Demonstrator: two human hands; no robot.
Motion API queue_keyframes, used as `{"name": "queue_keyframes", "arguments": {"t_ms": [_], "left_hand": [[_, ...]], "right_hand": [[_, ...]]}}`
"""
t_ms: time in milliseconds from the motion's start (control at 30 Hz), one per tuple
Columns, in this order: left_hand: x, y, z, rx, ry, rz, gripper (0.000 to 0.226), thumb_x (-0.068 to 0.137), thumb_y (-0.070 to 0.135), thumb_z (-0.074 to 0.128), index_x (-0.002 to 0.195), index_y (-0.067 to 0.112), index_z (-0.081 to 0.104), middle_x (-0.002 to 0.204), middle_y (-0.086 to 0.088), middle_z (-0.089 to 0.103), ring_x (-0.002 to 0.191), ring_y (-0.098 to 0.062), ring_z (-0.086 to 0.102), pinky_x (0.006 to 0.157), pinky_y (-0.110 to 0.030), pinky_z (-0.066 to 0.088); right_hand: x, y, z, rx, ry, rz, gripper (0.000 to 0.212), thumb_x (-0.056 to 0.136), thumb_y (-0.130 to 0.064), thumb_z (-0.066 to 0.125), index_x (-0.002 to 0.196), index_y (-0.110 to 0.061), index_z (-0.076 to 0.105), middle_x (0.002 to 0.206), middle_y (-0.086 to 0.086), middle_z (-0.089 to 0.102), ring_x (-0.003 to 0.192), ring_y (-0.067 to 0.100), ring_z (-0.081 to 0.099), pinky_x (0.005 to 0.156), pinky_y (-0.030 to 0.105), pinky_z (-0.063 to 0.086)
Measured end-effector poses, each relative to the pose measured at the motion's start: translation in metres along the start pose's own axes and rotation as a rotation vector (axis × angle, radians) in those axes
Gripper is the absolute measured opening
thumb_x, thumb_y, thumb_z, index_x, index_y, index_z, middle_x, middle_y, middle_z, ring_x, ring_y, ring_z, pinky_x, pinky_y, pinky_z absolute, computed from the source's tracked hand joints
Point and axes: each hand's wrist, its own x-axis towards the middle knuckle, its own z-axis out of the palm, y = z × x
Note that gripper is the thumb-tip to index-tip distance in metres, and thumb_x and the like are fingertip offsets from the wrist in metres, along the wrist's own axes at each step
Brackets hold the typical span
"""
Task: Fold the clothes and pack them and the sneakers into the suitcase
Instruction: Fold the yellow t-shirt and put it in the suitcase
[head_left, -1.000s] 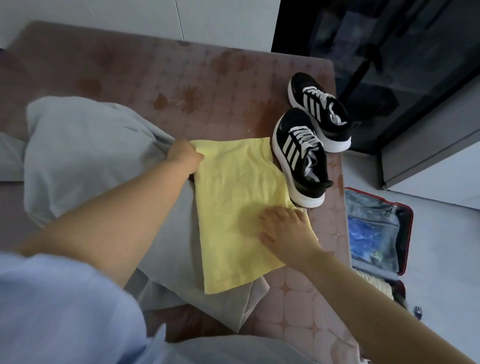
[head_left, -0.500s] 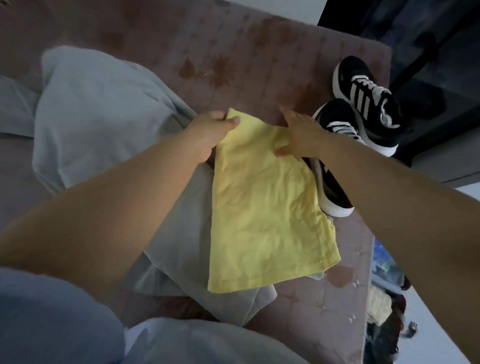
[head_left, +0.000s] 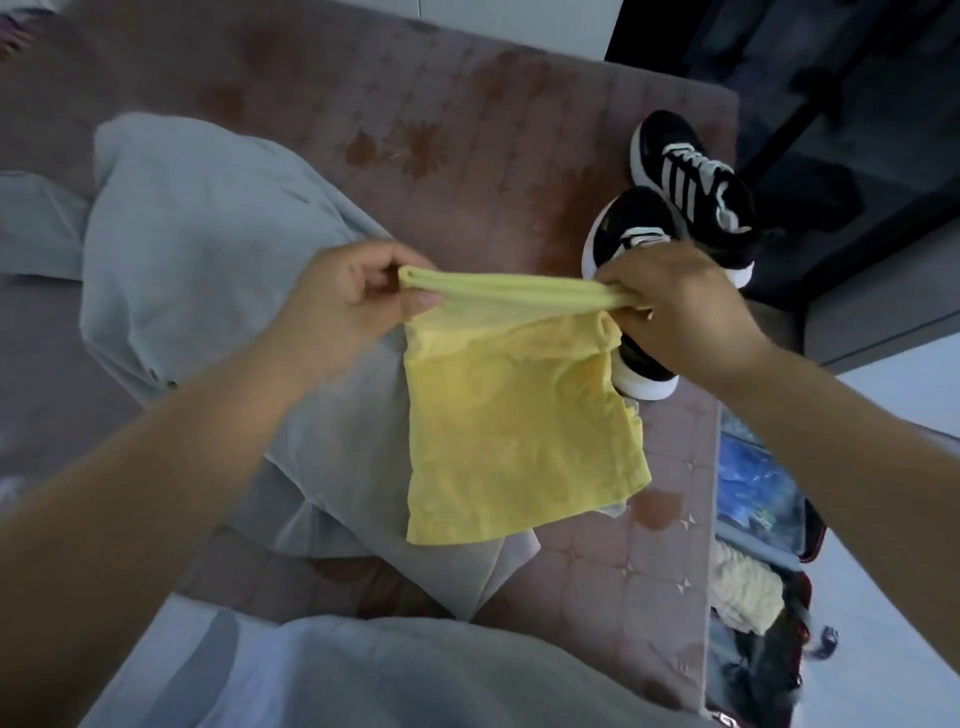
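Observation:
A folded yellow garment (head_left: 514, 426) lies on the bed, its far edge lifted off the bedding. My left hand (head_left: 353, 296) pinches that edge at its left corner and my right hand (head_left: 675, 306) pinches it at the right corner. Its near part rests on a pale grey garment (head_left: 208, 260) spread over the bed. Two black sneakers with white stripes (head_left: 691, 202) stand at the bed's far right corner, the nearer one partly hidden by my right hand. On the floor to the right lies the open suitcase (head_left: 758, 499), with a cream garment (head_left: 743, 597) inside.
The bed has a mauve patterned cover (head_left: 415, 104). A grey pillow (head_left: 36, 223) sits at the left edge. Dark glass-fronted furniture (head_left: 831, 130) stands beyond the bed's far right corner. Pale floor (head_left: 893, 649) shows at the right.
My right hand went from pressing the garment's near part to its far edge. Both hands have now raised that far edge off the bed.

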Motion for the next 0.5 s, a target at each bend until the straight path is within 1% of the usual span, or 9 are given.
{"name": "queue_keyframes", "arguments": {"t_ms": [33, 67, 133, 200, 267, 333, 400, 467, 500], "left_hand": [[-0.018, -0.001, 0.003, 0.071, -0.043, 0.021, 0.013, 0.075, 0.02, 0.073, 0.081, 0.031, 0.067, 0.074, 0.02, 0.068, 0.071, 0.004, 0.061, 0.069, -0.008, 0.045], [-0.036, -0.005, 0.008, 0.173, -0.092, 0.055, 0.011, 0.075, 0.029, 0.072, 0.084, 0.033, 0.067, 0.078, 0.022, 0.068, 0.075, 0.002, 0.061, 0.072, -0.008, 0.043], [-0.067, -0.019, 0.019, 0.473, -0.182, 0.239, 0.017, 0.079, 0.04, 0.06, 0.094, 0.032, 0.061, 0.082, 0.023, 0.068, 0.086, -0.004, 0.057, 0.079, -0.01, 0.04], [-0.089, -0.045, 0.029, 0.737, -0.298, 0.423, 0.014, 0.089, 0.041, 0.048, 0.095, 0.03, 0.055, 0.085, 0.011, 0.071, 0.088, -0.007, 0.054, 0.092, -0.017, 0.036], [-0.103, -0.068, 0.036, 0.891, -0.363, 0.468, 0.012, 0.088, 0.034, 0.047, 0.096, 0.027, 0.052, 0.089, 0.008, 0.071, 0.088, -0.005, 0.059, 0.106, -0.022, 0.026], [-0.111, -0.082, 0.039, 0.993, -0.388, 0.433, 0.017, 0.08, 0.03, 0.048, 0.095, 0.026, 0.056, 0.092, 0.008, 0.071, 0.087, -0.006, 0.064, 0.112, -0.025, 0.017], [-0.115, -0.082, 0.043, 1.047, -0.421, 0.401, 0.026, 0.081, 0.036, 0.046, 0.091, 0.025, 0.067, 0.092, 0.008, 0.071, 0.086, -0.007, 0.066, 0.113, -0.027, 0.012], [-0.116, -0.075, 0.048, 1.02, -0.401, 0.413, 0.041, 0.087, 0.05, 0.04, 0.092, 0.022, 0.07, 0.088, 0.009, 0.071, 0.08, -0.007, 0.067, 0.111, -0.03, 0.018], [-0.113, -0.069, 0.052, 0.989, -0.367, 0.432, 0.047, 0.091, 0.053, 0.035, 0.095, 0.02, 0.07, 0.087, 0.007, 0.071, 0.079, -0.009, 0.067, 0.109, -0.032, 0.023]], "right_hand": [[-0.021, -0.006, 0.003, 0.015, 0.042, -0.046, 0.026, 0.068, 0.008, 0.059, 0.088, -0.005, 0.069, 0.082, 0.008, 0.069, 0.077, 0.025, 0.059, 0.074, 0.032, 0.043], [-0.043, -0.011, 0.007, 0.019, 0.064, -0.084, 0.026, 0.071, 0.007, 0.055, 0.088, -0.006, 0.069, 0.084, 0.007, 0.07, 0.079, 0.023, 0.058, 0.08, 0.032, 0.041], [-0.085, -0.019, 0.02, -0.004, 0.047, -0.143, 0.026, 0.08, -0.003, 0.05, 0.097, -0.015, 0.064, 0.093, 0.005, 0.071, 0.089, 0.019, 0.057, 0.092, 0.036, 0.038], [-0.121, -0.022, 0.037, -0.02, -0.033, -0.15, 0.028, 0.083, -0.009, 0.049, 0.105, -0.022, 0.059, 0.102, 0.004, 0.07, 0.097, 0.018, 0.056, 0.096, 0.039, 0.037], [-0.144, -0.025, 0.053, -0.045, -0.125, -0.116, 0.029, 0.084, -0.012, 0.05, 0.11, -0.022, 0.059, 0.108, 0.004, 0.069, 0.101, 0.02, 0.057, 0.095, 0.04, 0.036], [-0.153, -0.031, 0.063, -0.091, -0.216, -0.085, 0.034, 0.082, -0.014, 0.046, 0.113, -0.022, 0.059, 0.113, 0.004, 0.068, 0.107, 0.02, 0.055, 0.097, 0.038, 0.032], [-0.15, -0.039, 0.061, -0.073, -0.258, -0.014, 0.039, 0.077, -0.019, 0.044, 0.109, -0.02, 0.067, 0.112, 0.002, 0.069, 0.106, 0.02, 0.057, 0.098, 0.035, 0.033], [-0.14, -0.05, 0.052, 0.009, -0.223, 0.085, 0.04, 0.073, -0.024, 0.045, 0.103, -0.017, 0.071, 0.109, 0.001, 0.069, 0.102, 0.02, 0.06, 0.099, 0.038, 0.035], [-0.132, -0.055, 0.05, 0.039, -0.192, 0.117, 0.042, 0.074, -0.026, 0.045, 0.106, -0.016, 0.069, 0.111, 0.001, 0.067, 0.104, 0.018, 0.057, 0.102, 0.041, 0.034]]}}
